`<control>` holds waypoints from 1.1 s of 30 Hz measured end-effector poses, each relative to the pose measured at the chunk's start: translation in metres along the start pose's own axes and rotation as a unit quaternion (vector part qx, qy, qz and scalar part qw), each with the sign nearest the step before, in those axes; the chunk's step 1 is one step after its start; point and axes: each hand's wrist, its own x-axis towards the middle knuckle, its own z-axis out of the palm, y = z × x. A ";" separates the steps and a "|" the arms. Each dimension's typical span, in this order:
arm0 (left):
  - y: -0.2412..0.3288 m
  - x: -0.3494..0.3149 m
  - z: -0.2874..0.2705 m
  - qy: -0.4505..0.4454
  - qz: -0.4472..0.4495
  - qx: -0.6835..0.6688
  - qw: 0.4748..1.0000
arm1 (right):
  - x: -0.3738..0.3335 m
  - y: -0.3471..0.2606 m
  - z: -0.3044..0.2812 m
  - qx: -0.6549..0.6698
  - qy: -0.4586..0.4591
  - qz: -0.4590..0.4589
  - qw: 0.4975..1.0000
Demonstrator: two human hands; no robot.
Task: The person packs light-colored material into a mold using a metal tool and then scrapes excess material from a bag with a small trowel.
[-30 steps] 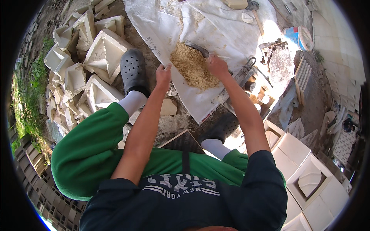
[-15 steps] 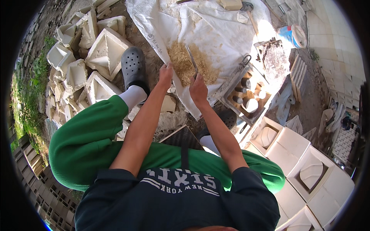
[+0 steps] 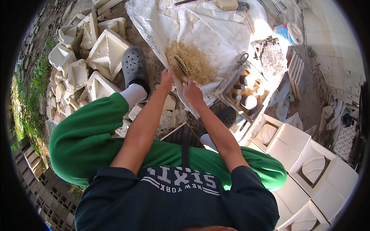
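My left hand (image 3: 167, 79) is closed on the near left edge of a white sheet (image 3: 227, 29). Beside it, my right hand (image 3: 193, 93) grips a long, narrow, dark-bladed tool like a knife or slim trowel (image 3: 180, 65); its handle is hidden in my fingers. The blade slants up and left over the near left side of a heap of tan, sawdust-like crumbs (image 3: 198, 63) on the sheet. Whether the blade touches the crumbs I cannot tell.
Broken white plaster moulds (image 3: 108, 54) are heaped on the left. At right stand a tray (image 3: 231, 100) with dark and pale round pieces, a bucket (image 3: 287, 34) and several square moulds (image 3: 295, 144). A hammer-like tool (image 3: 246, 15) lies on the sheet's far side.
My right hand has shifted left and slightly nearer to me. The blade has swung from nearly upright to a leftward slant. My left hand stays on the sheet's edge.
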 end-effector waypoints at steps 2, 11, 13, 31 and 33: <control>-0.002 0.000 0.003 0.024 -0.020 -0.011 0.999 | -0.002 0.005 0.003 -0.026 -0.033 0.005 0.999; -0.004 -0.009 0.015 0.097 -0.018 0.022 0.995 | -0.009 0.004 -0.018 0.032 0.004 0.048 0.998; 0.012 -0.021 0.034 0.066 -0.004 0.035 0.997 | -0.014 0.014 -0.030 0.132 0.061 0.125 0.981; 0.015 -0.041 0.034 -0.020 -0.066 0.001 0.998 | -0.030 0.085 0.033 0.232 0.266 0.336 0.873; 0.000 -0.061 0.034 -0.010 -0.118 0.042 0.992 | -0.030 0.083 0.033 0.236 0.239 0.368 0.867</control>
